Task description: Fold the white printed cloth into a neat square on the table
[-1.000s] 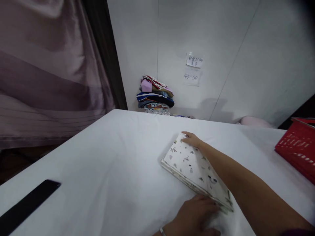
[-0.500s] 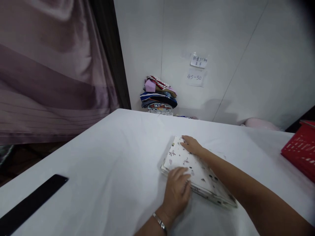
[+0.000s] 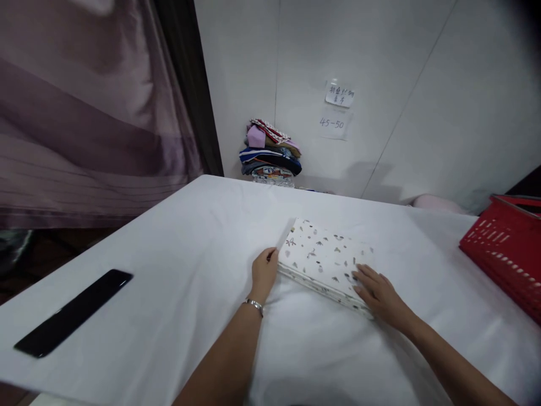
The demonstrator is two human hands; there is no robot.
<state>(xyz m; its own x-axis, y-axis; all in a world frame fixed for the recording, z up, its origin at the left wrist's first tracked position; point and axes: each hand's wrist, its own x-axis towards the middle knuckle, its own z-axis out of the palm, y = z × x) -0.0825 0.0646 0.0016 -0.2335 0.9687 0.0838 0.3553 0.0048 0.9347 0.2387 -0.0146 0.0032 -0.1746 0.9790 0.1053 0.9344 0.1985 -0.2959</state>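
A folded white cloth [image 3: 321,254] with a small dark and brown leaf-like print lies in a thick rectangle on the white-covered table. At its left corner, my left hand [image 3: 264,273], with a silver bracelet on the wrist, has its fingers closed on the edge. My right hand [image 3: 382,296] rests on the right end of the cloth, fingers stretched out and lying flat over the top layer. The folded layers show along the near edge.
A long black flat object [image 3: 74,313] lies on the table's left side. To the right stands a red plastic basket [image 3: 502,242]. Beyond the far edge is a stack of folded fabrics [image 3: 270,155] by the wall, below paper notes [image 3: 338,110]. A pinkish curtain [image 3: 84,124] hangs left.
My left hand has gone from the cloth's near edge to its left corner. My right hand has slid from the far edge to the right end. The view has shifted slightly.
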